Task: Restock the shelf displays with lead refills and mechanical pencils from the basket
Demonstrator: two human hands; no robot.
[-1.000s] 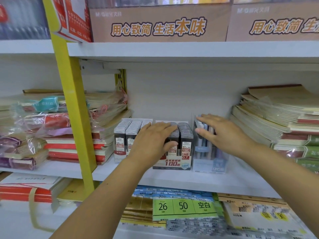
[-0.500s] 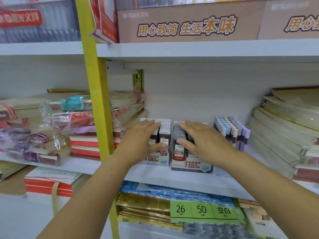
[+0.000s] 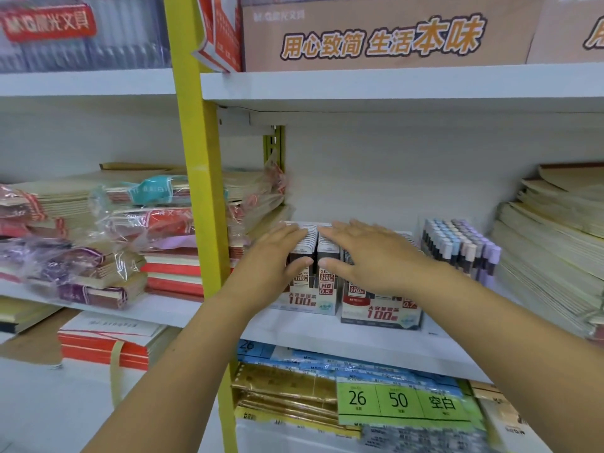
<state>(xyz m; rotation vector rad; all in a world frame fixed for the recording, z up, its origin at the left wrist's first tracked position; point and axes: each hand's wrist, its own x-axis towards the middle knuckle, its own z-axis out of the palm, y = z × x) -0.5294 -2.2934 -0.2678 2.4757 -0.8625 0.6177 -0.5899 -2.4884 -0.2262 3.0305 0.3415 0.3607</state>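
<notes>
**Two flat hands on the refill boxes**

The left fingers (image 3: 289, 233) lay straight and close together on top of the left refill box (image 3: 309, 300). The thumb poked out across its front. The right fingers (image 3: 343, 228) lay straight too, a little apart. Their tips reached over onto the left refill box, and the thumb pointed at the left thumb. Nothing was gripped. The left hand (image 3: 277, 259) and the right hand (image 3: 372, 256) sat palm down, side by side, nearly touching. Both bare arms reached in from the bottom.

The right hand hid most of the top of the right refill box (image 3: 380, 313). Both boxes stood just beside each other on the white shelf (image 3: 327, 336). The pencils (image 3: 457, 246) stood upright in a clear holder just right of them.

A yellow post (image 3: 202, 191) rose on the left, with the left books (image 3: 130, 223) stacked behind it. The right books (image 3: 549, 243) were piled near the pencils. A brown carton (image 3: 376, 34) sat on the board above. A green tag (image 3: 398, 403) below read 26 and 50.

There were two hands, two refill boxes and one holder. The pencils were too many to count.
</notes>
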